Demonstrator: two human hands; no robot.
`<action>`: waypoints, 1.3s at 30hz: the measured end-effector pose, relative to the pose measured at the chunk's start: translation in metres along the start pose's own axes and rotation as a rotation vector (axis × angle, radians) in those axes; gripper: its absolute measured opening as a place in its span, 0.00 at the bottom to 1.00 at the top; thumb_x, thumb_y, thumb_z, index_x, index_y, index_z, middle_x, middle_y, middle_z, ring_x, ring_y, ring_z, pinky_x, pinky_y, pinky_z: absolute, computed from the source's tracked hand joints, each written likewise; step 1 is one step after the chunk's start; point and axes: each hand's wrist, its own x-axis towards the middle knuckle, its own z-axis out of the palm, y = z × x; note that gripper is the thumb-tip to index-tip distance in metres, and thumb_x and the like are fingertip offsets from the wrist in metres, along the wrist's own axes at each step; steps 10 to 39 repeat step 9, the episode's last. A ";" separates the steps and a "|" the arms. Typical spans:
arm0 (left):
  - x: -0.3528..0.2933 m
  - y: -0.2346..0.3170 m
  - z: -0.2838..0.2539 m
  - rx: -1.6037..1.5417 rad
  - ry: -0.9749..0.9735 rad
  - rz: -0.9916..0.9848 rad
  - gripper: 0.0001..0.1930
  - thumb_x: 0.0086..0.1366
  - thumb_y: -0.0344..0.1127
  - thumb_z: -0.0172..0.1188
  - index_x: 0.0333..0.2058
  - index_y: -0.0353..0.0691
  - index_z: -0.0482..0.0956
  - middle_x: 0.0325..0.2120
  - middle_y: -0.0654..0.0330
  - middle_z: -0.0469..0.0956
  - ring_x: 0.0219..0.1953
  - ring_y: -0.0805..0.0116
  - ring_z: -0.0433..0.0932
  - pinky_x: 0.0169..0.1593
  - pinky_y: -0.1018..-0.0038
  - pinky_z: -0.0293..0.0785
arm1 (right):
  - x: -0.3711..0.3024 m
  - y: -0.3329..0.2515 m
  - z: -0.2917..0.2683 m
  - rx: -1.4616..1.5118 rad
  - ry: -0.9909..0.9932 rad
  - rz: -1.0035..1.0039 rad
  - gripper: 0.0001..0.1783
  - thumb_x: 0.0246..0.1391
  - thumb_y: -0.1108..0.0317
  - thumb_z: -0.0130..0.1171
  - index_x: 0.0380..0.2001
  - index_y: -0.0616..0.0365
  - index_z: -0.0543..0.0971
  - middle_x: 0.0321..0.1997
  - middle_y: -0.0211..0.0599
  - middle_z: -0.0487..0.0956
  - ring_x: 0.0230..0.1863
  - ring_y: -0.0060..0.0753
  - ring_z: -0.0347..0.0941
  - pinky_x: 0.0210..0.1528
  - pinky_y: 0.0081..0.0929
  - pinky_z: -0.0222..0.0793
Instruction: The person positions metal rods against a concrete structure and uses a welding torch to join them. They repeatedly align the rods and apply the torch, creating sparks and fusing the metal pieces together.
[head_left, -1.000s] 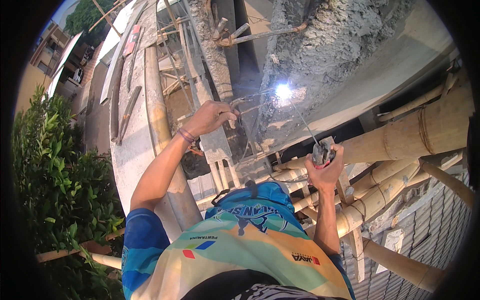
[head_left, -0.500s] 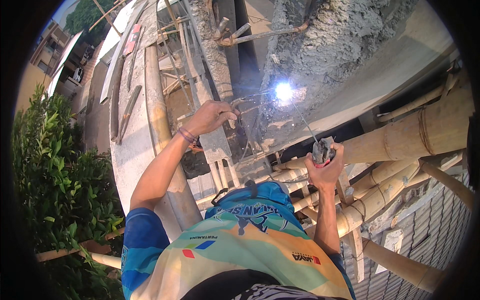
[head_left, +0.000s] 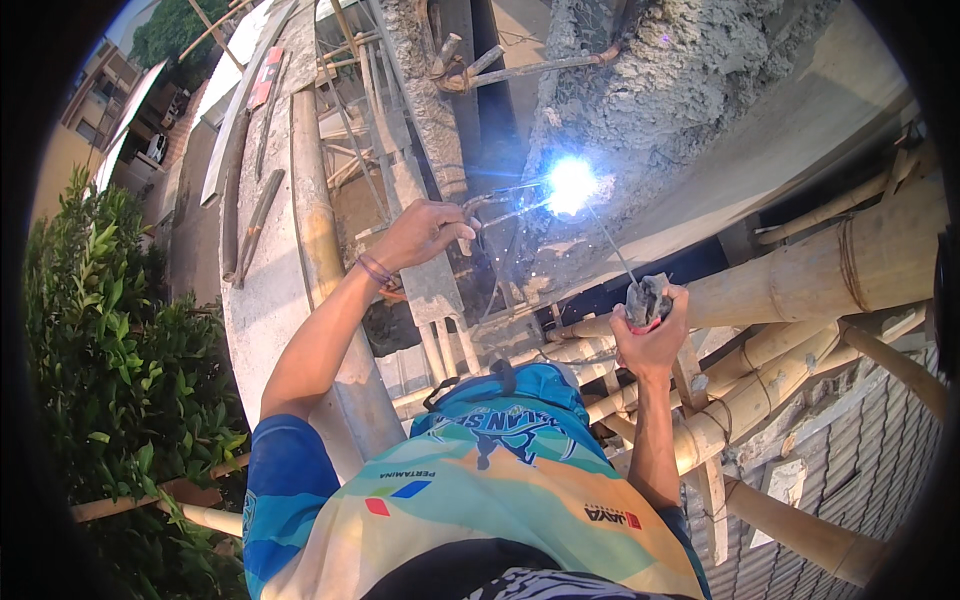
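My right hand (head_left: 652, 342) is wrapped round a worn, grey welding electrode holder (head_left: 648, 298). A thin welding electrode (head_left: 618, 250) runs up and left from it into a glaring blue-white arc (head_left: 572, 187) against the rough concrete. Left of the arc, my left hand (head_left: 432, 232) is closed, its fingers pinching the end of a thin bent metal rod (head_left: 515, 211). That rod reaches toward the arc, and the glare hides where it meets the wall. Small sparks fall below the bright spot.
Thick bamboo poles (head_left: 800, 275) cross at the right, above a corrugated roof (head_left: 850, 460). A long bamboo pole (head_left: 318, 220) runs along the ledge (head_left: 265, 310) at my left. Leafy branches (head_left: 120, 380) fill the far left. A rusty bar (head_left: 540, 70) juts across above the arc.
The arc has grown larger and brighter, lighting up the rod more strongly. Both hands stay nearly in place, with the electrode still at the same spot.
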 end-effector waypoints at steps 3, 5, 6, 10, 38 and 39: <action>0.000 0.000 0.001 -0.004 0.017 0.030 0.09 0.66 0.37 0.64 0.37 0.38 0.86 0.33 0.54 0.85 0.33 0.54 0.83 0.39 0.65 0.76 | 0.000 -0.001 0.000 0.004 0.000 0.003 0.33 0.32 0.66 0.75 0.41 0.58 0.67 0.34 0.45 0.74 0.35 0.50 0.73 0.41 0.41 0.70; 0.000 0.000 0.001 0.002 0.013 0.033 0.09 0.66 0.37 0.64 0.37 0.38 0.86 0.33 0.54 0.85 0.33 0.54 0.83 0.39 0.65 0.76 | 0.001 -0.002 -0.001 -0.015 0.002 -0.024 0.33 0.32 0.66 0.76 0.41 0.58 0.67 0.33 0.44 0.73 0.35 0.49 0.73 0.40 0.41 0.70; 0.000 0.000 0.001 0.004 0.009 0.034 0.09 0.66 0.37 0.64 0.37 0.38 0.86 0.33 0.54 0.85 0.33 0.54 0.83 0.39 0.65 0.76 | 0.002 -0.003 -0.001 -0.018 0.004 -0.036 0.33 0.32 0.66 0.76 0.41 0.58 0.67 0.33 0.44 0.73 0.35 0.49 0.73 0.40 0.41 0.70; 0.000 0.000 0.000 0.008 0.002 0.037 0.09 0.66 0.36 0.64 0.37 0.38 0.86 0.33 0.54 0.85 0.34 0.55 0.83 0.39 0.65 0.77 | 0.002 -0.003 -0.001 -0.018 0.007 -0.046 0.33 0.32 0.67 0.76 0.41 0.58 0.67 0.33 0.43 0.73 0.35 0.48 0.73 0.40 0.41 0.70; 0.000 0.000 0.000 0.008 0.002 0.037 0.09 0.66 0.36 0.64 0.37 0.38 0.86 0.33 0.54 0.85 0.34 0.55 0.83 0.39 0.65 0.77 | 0.002 -0.003 -0.001 -0.018 0.007 -0.046 0.33 0.32 0.67 0.76 0.41 0.58 0.67 0.33 0.43 0.73 0.35 0.48 0.73 0.40 0.41 0.70; 0.000 0.000 0.000 0.008 0.002 0.037 0.09 0.66 0.36 0.64 0.37 0.38 0.86 0.33 0.54 0.85 0.34 0.55 0.83 0.39 0.65 0.77 | 0.002 -0.003 -0.001 -0.018 0.007 -0.046 0.33 0.32 0.67 0.76 0.41 0.58 0.67 0.33 0.43 0.73 0.35 0.48 0.73 0.40 0.41 0.70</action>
